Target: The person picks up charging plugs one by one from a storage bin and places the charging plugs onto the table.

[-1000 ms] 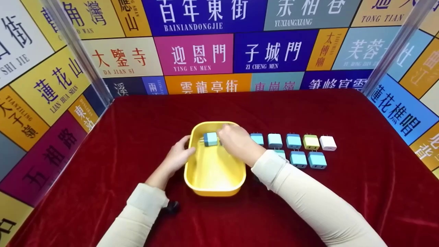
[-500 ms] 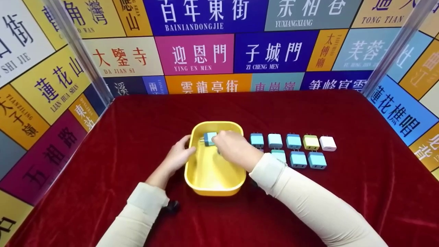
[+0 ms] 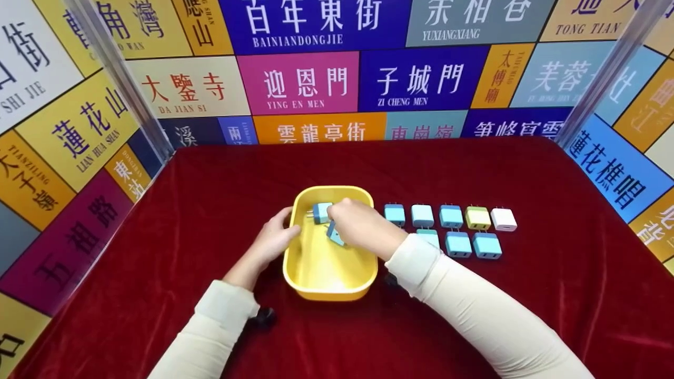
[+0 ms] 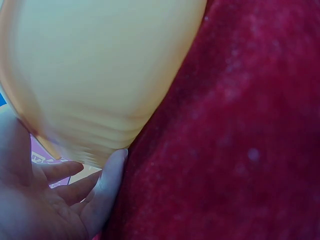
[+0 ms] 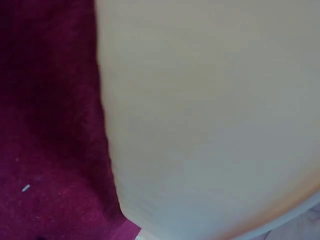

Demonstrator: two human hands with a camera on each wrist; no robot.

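A yellow plastic bin stands on the cloth in the head view. My left hand grips its left side, thumb over the rim and fingers outside; the left wrist view shows these fingers against the outer wall. Inside the bin, near the far end, lies a light-blue and dark-blue charger plug, prongs to the left. My right hand reaches in over the right rim and holds a second blue charger plug, tilted, low in the bin. Its fingertips are hidden. The right wrist view has only the bin's outer wall.
Right of the bin, several charger plugs stand in two rows, among them a blue one, a yellow-green one and a white one. The right sleeve partly covers the near row. Dark red cloth covers the table; sign-printed walls surround it.
My right hand has gone from the far right rim a little nearer and deeper into the bin, and the charger plug under it now shows more. My left hand stays at the bin's left side.
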